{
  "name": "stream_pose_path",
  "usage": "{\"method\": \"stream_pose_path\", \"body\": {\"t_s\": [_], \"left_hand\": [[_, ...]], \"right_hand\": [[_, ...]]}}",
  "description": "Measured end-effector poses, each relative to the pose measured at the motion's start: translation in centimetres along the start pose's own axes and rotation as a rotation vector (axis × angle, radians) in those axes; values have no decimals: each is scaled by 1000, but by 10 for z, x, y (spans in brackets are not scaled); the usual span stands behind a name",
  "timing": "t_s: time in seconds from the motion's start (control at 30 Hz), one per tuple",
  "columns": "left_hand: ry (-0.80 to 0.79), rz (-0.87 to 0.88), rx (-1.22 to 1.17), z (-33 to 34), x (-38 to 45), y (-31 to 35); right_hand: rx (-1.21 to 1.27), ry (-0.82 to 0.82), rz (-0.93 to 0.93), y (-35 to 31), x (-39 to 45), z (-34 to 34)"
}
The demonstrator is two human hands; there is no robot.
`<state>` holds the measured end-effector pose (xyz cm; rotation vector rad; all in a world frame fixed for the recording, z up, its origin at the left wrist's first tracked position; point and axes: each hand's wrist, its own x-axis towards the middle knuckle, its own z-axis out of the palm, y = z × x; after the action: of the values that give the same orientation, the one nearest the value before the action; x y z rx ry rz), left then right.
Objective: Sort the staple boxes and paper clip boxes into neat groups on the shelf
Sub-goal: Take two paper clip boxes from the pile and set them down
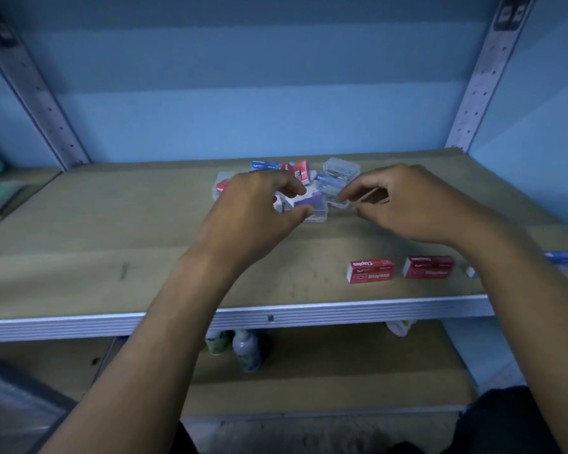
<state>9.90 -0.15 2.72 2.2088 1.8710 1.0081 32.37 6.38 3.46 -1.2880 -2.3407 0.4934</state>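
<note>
**At the pile: next boxes being picked out**

Just above the centre of the frame, the left hand (pixel 256 204) is curled over the near edge of the jumbled pile (pixel 289 185), its thumb and fingers closing on a purple-and-white box (pixel 304 201); whether the box is fully gripped cannot be told. To its right, the right hand (pixel 404 204) is half open, fingertips (pixel 341 196) touching a clear plastic box (pixel 336 199), with nothing lifted. Behind the hands, blue boxes (pixel 264 165), red boxes (pixel 300 170) and another clear case (pixel 341 168) are heaped together, touching and tilted. Lower right of the frame, two red staple boxes (pixel 370 271) are laid side by side near the front edge of the shelf (pixel 79 257), well apart from the pile. The sort is judged to be at an early stage: one group started, most boxes unsorted. A firm pinch on one box is called for next, lifted clear so its neighbours are not dragged, then set down with its own kind
</note>
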Motion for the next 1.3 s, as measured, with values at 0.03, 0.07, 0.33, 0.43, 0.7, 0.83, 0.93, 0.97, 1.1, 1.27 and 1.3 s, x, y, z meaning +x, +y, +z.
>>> {"method": "stream_pose_path", "body": {"t_s": [0.03,0.07,0.33,0.43,0.7,0.83,0.93,0.97,1.1,1.27,1.3], "left_hand": [[-4,-13,17,-3,-2,-7],[-7,-22,35,-5,-3,-13],[-192,-194,242,-7,-4,-60],[-216,-238,239,-5,1,-71],[-227,-288,204,7,13,-86],[-203,-295,205,10,17,-87],[-165,-299,196,10,19,-85],[-144,-300,176,9,19,-84],[-41,-261,31,2,19,-76],[83,-242,-32,-2,16,-68],[89,-239,-46,-3,16,-66]], "right_hand": [[-3,-5,-12,-4,5,5],[-9,-9,-20,-8,10,10],[-95,-93,-19,-22,40,42],[-119,-79,-11,-23,49,48],[-142,-106,47,-25,60,58],[-129,-109,57,-25,60,58],[-137,-106,51,-23,60,58],[-135,-103,55,-23,59,57],[-106,-81,70,-22,55,54],[-20,-51,110,-22,50,49],[-1,-45,115,-22,49,48]]}}
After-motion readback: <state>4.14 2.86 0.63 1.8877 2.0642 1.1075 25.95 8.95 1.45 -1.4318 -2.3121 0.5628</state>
